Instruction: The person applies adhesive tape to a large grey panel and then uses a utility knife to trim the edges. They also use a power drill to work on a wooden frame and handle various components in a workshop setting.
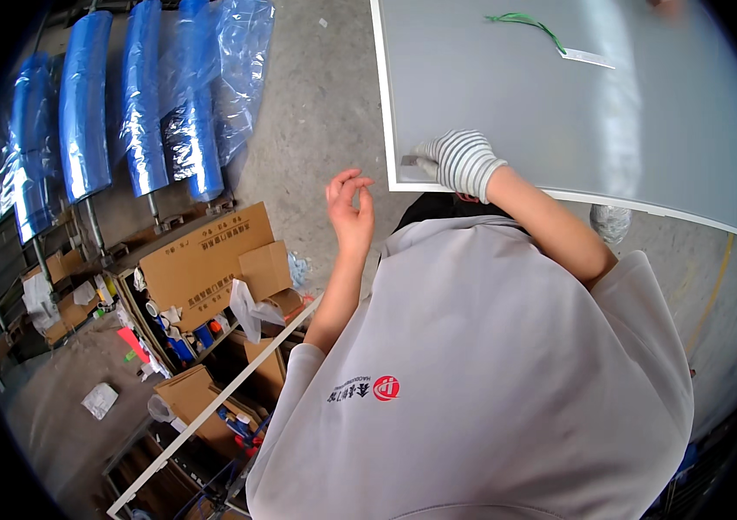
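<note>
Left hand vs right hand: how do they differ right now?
The right hand wears a striped knit glove; the left hand is bare. The right hand rests on the corner of the grey panel, pinching a small dark piece at its edge; the left hand holds nothing that shows and hangs free over the concrete floor. The right hand's fingers are closed; the left hand's fingers are loosely curled, thumb near fingertips. Both reach forward from short grey sleeves.

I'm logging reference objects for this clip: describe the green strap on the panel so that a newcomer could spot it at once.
Find the large grey panel with a white edge that fills the upper right. Near its far edge lies a thin green strap, curved, one end at a small pale flat strip. It is the only green thing on the panel, far from the striped-gloved right hand.
</note>
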Demonstrator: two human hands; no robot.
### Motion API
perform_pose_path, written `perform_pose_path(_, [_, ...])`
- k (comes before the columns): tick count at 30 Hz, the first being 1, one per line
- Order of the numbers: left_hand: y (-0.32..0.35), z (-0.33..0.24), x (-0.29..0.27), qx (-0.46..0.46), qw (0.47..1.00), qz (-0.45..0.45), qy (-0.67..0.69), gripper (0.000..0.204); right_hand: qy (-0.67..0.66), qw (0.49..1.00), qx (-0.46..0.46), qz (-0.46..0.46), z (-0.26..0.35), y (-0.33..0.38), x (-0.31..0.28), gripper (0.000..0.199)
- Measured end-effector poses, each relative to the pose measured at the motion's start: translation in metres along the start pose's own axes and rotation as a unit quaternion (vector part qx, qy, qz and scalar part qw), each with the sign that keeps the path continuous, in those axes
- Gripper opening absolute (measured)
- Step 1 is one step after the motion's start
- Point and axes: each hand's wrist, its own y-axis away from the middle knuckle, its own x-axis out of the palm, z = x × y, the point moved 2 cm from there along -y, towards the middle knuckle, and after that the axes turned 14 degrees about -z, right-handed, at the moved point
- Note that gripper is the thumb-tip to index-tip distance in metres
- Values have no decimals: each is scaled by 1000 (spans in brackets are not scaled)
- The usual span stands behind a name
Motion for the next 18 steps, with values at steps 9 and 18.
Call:
perform_pose_path(9, [-5,-4,6,0,1000,13,12,11,34,998,-36,31,12,-17,-2,24])
perform_pose_path(18, [-7,3,7,-15,1000,11,19,11,-2,1000,-16,-12,-10,-24,6,27])
